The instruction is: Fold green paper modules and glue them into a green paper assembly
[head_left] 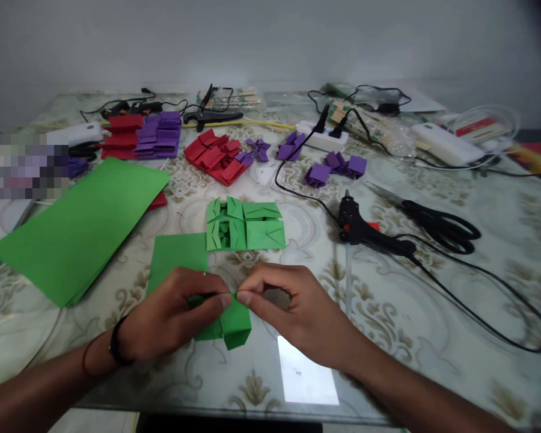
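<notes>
The left hand [171, 316] and right hand [297, 310] pinched the folded paper [237, 322] at its upper edge, over the counter [184, 391]; it looked light, thin, easily creased, best taken along folds.

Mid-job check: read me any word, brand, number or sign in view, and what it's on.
None can be read.
Clear plastic packet of pale sticks beside the white power strip: green markings, too blurred to read.
Black glue gun: no legible label.
Folded green paper piece: no visible writing.
</notes>
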The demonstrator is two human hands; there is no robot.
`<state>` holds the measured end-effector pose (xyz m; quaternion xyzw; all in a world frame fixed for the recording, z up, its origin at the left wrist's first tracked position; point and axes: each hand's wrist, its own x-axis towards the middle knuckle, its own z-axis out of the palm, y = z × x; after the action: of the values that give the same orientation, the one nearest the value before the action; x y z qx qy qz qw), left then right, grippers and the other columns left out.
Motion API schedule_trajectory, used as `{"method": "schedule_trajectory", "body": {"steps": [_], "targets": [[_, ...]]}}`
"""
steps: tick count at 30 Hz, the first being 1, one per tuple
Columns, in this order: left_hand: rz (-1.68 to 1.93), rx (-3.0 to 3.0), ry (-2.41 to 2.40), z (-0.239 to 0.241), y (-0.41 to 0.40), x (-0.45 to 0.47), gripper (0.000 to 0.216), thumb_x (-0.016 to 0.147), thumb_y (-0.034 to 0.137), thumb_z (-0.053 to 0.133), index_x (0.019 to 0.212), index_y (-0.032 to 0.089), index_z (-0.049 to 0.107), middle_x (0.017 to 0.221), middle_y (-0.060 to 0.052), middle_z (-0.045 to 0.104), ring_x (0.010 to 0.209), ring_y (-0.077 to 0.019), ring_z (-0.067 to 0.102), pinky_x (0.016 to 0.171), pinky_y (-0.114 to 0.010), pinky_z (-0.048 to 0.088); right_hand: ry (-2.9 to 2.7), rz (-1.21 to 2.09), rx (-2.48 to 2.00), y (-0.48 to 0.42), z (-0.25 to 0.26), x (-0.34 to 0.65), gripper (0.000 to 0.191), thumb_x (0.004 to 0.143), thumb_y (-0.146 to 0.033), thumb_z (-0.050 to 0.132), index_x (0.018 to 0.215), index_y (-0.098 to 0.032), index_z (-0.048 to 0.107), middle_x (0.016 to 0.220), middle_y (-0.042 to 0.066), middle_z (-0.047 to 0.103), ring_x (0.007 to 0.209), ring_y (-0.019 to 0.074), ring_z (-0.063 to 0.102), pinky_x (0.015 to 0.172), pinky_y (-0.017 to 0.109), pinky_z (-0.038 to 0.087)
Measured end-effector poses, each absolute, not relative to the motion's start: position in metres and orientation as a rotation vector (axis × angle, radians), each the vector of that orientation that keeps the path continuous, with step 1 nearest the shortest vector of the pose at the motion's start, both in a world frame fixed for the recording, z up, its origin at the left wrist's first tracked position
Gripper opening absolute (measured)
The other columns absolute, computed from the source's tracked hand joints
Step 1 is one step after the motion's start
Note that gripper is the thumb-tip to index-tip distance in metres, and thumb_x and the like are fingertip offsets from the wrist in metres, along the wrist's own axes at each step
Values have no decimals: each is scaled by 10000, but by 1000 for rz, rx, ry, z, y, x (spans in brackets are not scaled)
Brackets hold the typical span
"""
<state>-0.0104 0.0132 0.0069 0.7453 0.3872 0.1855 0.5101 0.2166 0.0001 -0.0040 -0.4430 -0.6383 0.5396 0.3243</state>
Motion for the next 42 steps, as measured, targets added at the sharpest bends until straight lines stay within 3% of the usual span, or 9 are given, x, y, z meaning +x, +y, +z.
{"method": "schedule_trajectory", "body": {"steps": [5, 26, 42], "targets": [[469, 1815, 977, 6, 13, -10, 408, 1078, 344, 533, 711, 184, 613, 629, 49, 502, 587, -119, 430, 568, -243, 355, -1656, 1463, -1205, 2, -7, 215, 184, 968, -324, 698, 844, -194, 737, 715, -21, 658, 669, 133, 572, 625, 251, 454], [418, 1882, 1020, 8, 12, -9, 419, 1053, 368, 505, 673, 195, 539, 617, 57, 460, 578, -114, 420, 550, -242, 337, -1941, 1208, -1193, 3, -7, 219, 218, 1011, -229, 650, 819, -193, 748, 749, -12, 727, 668, 123, 623, 620, 229, 443], [459, 1833, 1027, 10, 14, -9, 396, 1050, 340, 521, 684, 205, 589, 616, 39, 541, 569, -134, 441, 551, -263, 374, -1769, 1164, -1258, 7, 0, 226, 116, 975, -228, 679, 889, -212, 755, 816, 9, 753, 728, 155, 667, 666, 266, 517]]}}
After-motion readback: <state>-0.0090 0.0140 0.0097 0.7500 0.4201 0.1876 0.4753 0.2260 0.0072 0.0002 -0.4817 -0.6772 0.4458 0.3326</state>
